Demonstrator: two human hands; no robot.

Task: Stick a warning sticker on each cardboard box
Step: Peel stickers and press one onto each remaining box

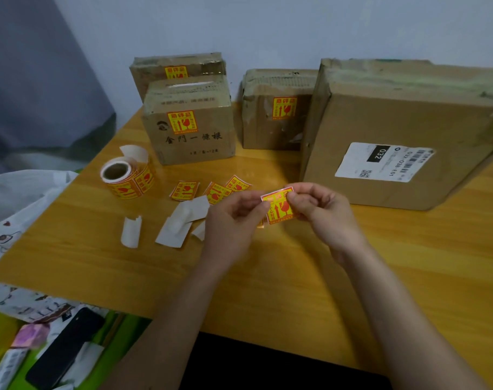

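Note:
Both hands hold one yellow-and-red warning sticker [279, 208] above the wooden table [267, 277]; my left hand [234, 220] pinches its left edge and my right hand [321, 212] pinches its top right. Three small cardboard boxes carry a sticker: the back left box [155, 71], the front left box [191, 136] and the middle box [267, 128]. The big box [402, 130] at the right shows only a white shipping label. A sticker roll [127, 175] lies at the left. Loose stickers [184, 190] lie by my left hand.
White backing papers [177, 226] lie curled on the table left of my hands. A white plastic bag [20, 192] hangs off the table's left edge. Below the table at the left are a black phone [62, 353] and small packets on a green surface.

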